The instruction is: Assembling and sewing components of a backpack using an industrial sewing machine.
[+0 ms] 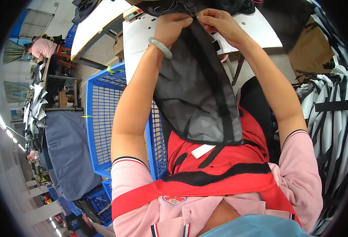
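Note:
A sheer black mesh piece (182,106) with black edging and a dark strip down it hangs from the white table (263,29) over my lap. At its upper end my left hand (171,27), with a pale bangle (160,47) on the wrist, pinches the fabric edge between thumb and fingers. Close beside it, my right hand (221,25) pinches the same edge with curled fingers. Only a small gap separates the two hands. Behind them lies more dark fabric with loose threads (164,7). My red apron (217,158) shows beneath the mesh.
A blue plastic basket (91,130) stands at my left, near a grey-blue cloth-covered pile (69,154). White and black strips (332,102) hang at the right, by a cardboard box (310,49). Another person (43,48) bends over a bench at far left.

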